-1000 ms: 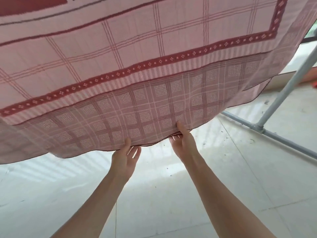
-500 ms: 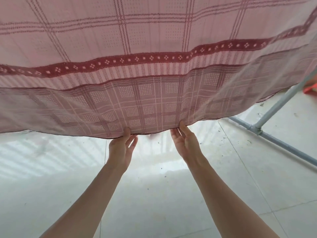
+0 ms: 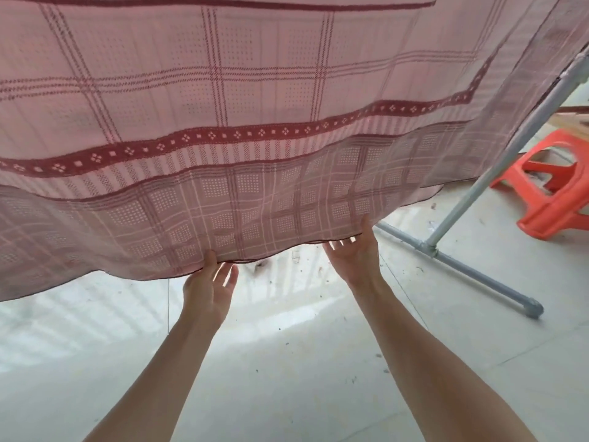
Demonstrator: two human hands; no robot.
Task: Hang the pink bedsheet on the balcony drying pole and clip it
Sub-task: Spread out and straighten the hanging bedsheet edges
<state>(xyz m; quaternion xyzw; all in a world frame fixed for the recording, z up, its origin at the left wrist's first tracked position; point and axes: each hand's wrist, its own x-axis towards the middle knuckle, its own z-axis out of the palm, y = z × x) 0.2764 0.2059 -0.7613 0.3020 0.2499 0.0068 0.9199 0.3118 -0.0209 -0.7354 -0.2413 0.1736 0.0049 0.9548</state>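
The pink bedsheet (image 3: 242, 100), checked with a dark red patterned border, hangs from above and fills the upper half of the head view. Its lower hem billows toward me. My left hand (image 3: 208, 290) pinches the hem between thumb and fingers, left of centre. My right hand (image 3: 353, 255) holds the same hem further right, thumb on the near face and fingers behind the cloth. A grey metal rack leg (image 3: 497, 167) slants up at the right, partly behind the sheet. The top pole is hidden above the frame. No clips are visible.
The rack's grey base bar (image 3: 462, 266) lies on the pale tiled floor (image 3: 287, 378) at the right, ending in a capped foot (image 3: 532, 309). An orange plastic stool (image 3: 554, 186) stands behind it. Small bits of debris dot the floor.
The view has shifted, bringing the orange stool and the rack's foot into sight. The sheet's hem has swung up and rippled. Both hands stay on the hem, a little further apart.
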